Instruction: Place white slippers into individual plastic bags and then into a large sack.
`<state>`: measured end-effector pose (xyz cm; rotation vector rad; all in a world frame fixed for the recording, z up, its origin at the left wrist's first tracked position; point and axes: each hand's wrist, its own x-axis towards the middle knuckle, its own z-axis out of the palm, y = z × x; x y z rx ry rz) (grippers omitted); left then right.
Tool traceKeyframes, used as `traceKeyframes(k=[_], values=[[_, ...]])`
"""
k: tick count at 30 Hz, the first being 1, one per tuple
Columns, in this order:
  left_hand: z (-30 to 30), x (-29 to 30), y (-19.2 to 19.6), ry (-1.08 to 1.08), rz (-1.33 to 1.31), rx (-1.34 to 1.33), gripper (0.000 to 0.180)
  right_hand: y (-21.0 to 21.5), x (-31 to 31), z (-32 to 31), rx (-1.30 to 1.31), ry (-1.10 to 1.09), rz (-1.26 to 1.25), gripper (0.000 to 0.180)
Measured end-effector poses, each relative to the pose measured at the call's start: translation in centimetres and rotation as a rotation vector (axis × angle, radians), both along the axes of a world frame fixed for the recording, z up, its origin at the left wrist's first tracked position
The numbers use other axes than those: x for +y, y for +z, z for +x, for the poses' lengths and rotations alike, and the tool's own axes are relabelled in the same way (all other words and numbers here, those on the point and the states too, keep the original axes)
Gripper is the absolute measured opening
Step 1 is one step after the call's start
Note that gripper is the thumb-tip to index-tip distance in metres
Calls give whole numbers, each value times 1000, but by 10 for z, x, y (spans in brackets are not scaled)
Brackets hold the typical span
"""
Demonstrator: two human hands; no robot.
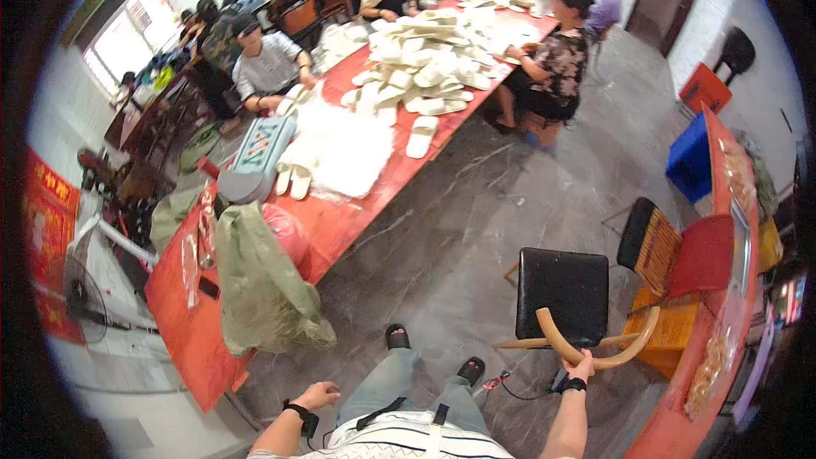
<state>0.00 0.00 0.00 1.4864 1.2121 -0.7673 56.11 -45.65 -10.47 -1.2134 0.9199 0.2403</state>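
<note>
My right hand (580, 363) is wrapped round the curved wooden backrest of a chair (625, 359) with a black padded seat, standing on the floor to my right. A dark band and a small black device sit at that wrist, with a cable hanging near it. My left hand (320, 394) hangs beside my left thigh with fingers loosely bent and nothing visible in it. Ahead of it, a green woven sack (263, 280) drapes over the near end of a long red table (340, 234).
White slippers (425, 59) lie heaped along the table, where several people sit working. A blue-grey box (262, 146) and a dark phone (208, 287) are on it. At right stand another chair (650, 242), a blue bin (689, 161) and a red-edged counter (680, 425).
</note>
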Motion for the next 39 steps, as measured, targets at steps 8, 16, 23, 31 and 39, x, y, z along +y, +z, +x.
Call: traceKeyframes(k=[8,16,23,31,39], values=[[-54,47,5,256,168,-38,38,6,130,12,-19,237,-12,55],[-56,53,17,403,199,-28,35,-7,252,101,-179,384,-97,57],[-32,5,46,560,138,120,33,-34,315,205,-215,416,-145,49],[12,6,63,584,-36,157,37,-7,307,216,-118,405,-39,57],[90,56,60,414,101,129,39,-16,264,210,-77,489,-41,66]])
